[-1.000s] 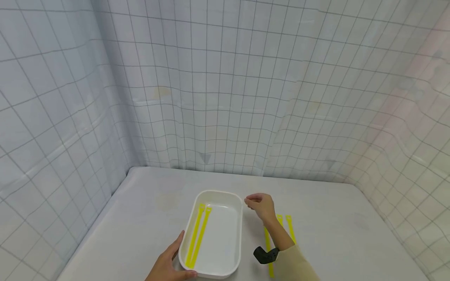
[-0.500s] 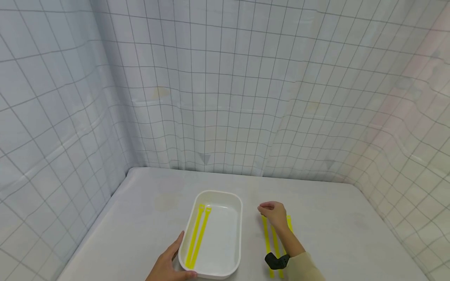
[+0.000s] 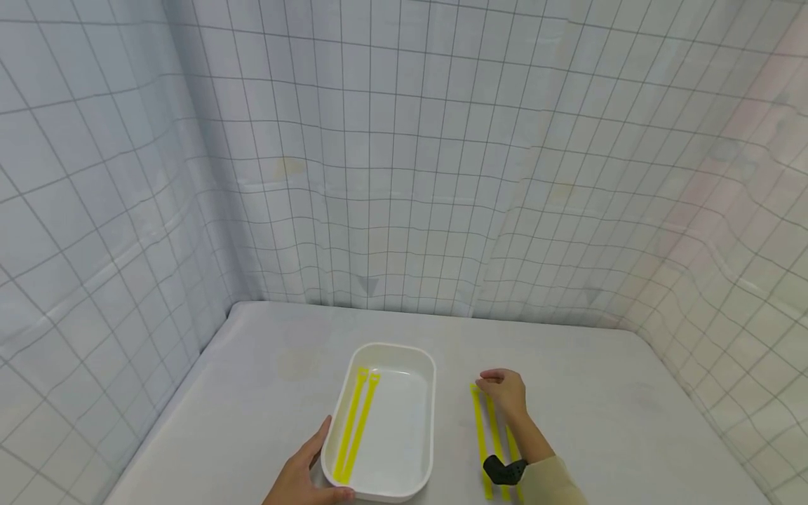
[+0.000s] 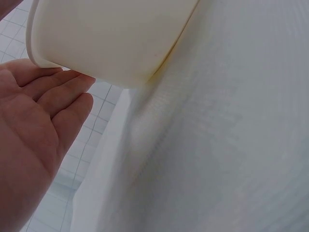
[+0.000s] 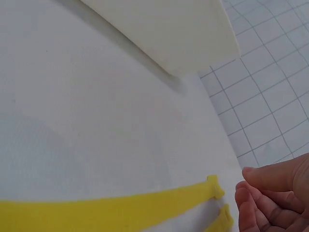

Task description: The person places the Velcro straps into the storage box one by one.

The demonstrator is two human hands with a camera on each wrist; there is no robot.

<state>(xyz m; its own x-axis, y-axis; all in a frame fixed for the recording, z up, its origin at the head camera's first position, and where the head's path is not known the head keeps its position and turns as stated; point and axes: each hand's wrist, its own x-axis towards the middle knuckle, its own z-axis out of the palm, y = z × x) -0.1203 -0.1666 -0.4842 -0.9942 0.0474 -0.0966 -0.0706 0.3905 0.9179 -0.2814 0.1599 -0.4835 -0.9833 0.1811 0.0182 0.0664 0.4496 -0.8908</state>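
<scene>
In the head view, a white tray holds two yellow cable straps, side by side along its left wall. My left hand spans the tray's near left corner, fingers along the outer wall and thumb at the near rim. In the left wrist view those fingers look fairly straight against the tray wall. Right of the tray lie three more yellow straps, with slotted heads pointing away. My right hand is over their far ends, partly covering them. Its fingers are loosely bent, with nothing visible between them.
A white cloth covers the table. Grid-patterned curtains hang behind it and on both sides. A black wrist device on the right arm hides part of the straps.
My right hand has moved from the tray's far right corner rightward and nearer to me, over the strap heads. The left hand, tray and straps have not moved.
</scene>
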